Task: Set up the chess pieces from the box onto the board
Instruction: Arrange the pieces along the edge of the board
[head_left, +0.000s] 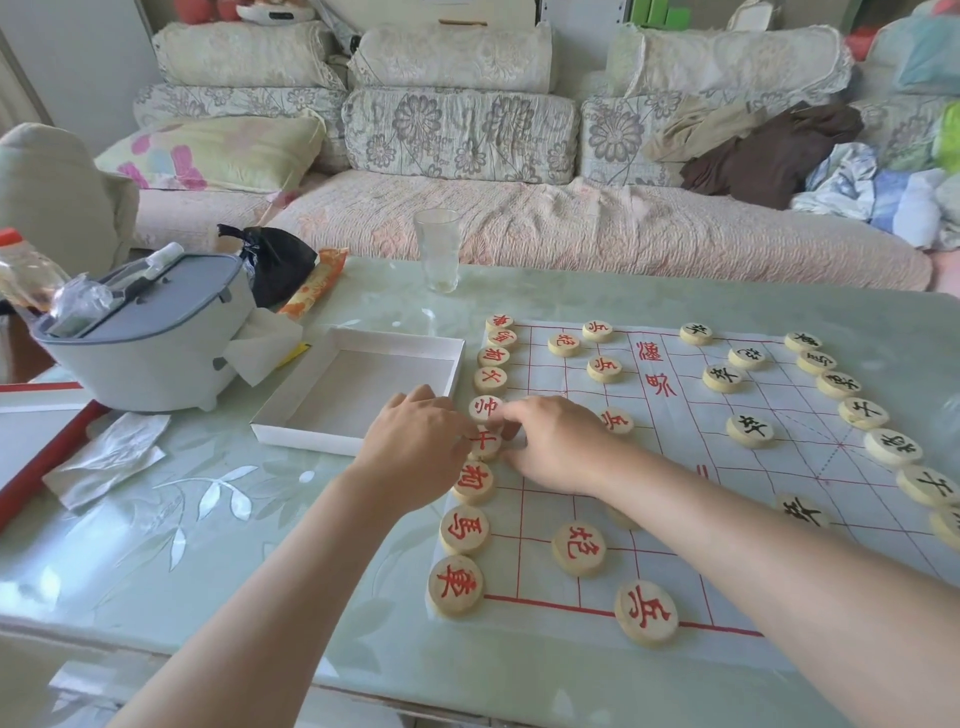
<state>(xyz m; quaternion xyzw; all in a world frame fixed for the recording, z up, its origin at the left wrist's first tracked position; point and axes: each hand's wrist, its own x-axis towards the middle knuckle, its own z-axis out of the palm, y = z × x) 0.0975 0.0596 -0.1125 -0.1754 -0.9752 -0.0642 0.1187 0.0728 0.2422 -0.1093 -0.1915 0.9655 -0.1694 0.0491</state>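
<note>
My left hand (415, 441), fingers loosely bent, touches a round pale wooden piece with a red character (484, 442) in the column along the left edge of the white paper board (789, 405). My right hand (558, 447) curls beside it; I cannot tell whether it grips anything. A shallow white cardboard box (306, 439) lies just left of the board, mid-table

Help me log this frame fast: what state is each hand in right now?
Left hand: touches a red piece; pinch or push, cannot tell.
Right hand: curled beside that piece; holding anything, cannot tell.
</note>
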